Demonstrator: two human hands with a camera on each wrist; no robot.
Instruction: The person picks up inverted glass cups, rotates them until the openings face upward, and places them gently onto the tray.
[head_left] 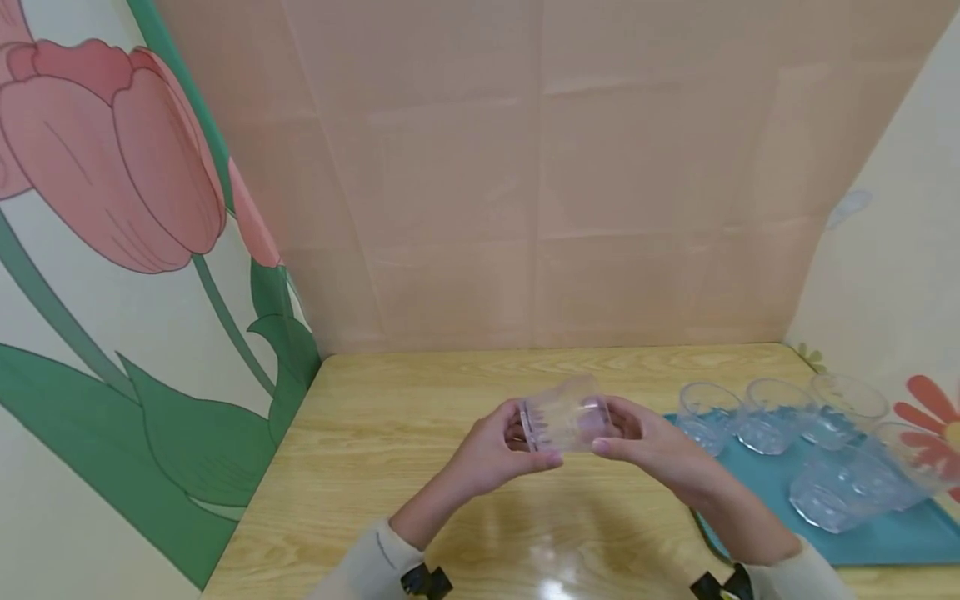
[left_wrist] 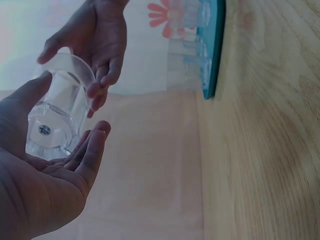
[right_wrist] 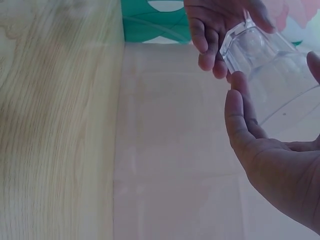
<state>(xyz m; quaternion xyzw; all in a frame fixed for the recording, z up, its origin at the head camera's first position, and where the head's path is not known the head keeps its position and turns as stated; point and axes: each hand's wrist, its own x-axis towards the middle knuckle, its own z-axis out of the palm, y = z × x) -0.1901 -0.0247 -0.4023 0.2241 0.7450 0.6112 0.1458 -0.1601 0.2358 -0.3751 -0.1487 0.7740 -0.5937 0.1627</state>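
A clear faceted tumbler (head_left: 564, 418) is held on its side above the table, between both hands. My left hand (head_left: 491, 454) grips the base end, thumb on the near side and fingers behind. At the rim end, my right hand (head_left: 660, 442) holds it with thumb and fingers on opposite sides. The left wrist view looks at the base of the tumbler (left_wrist: 65, 107), where a small dark mark shows. In the right wrist view the wide mouth of the tumbler (right_wrist: 285, 85) lies between the right thumb and fingers, and it looks empty.
A teal tray (head_left: 892, 546) sits at the right of the wood-grain table (head_left: 360, 467). Several more clear tumblers (head_left: 832, 496) stand on it. A pinkish-beige sheet (head_left: 525, 208) covers the back, with a tulip-painted wall (head_left: 112, 167) on the left and a flowered wall at right.
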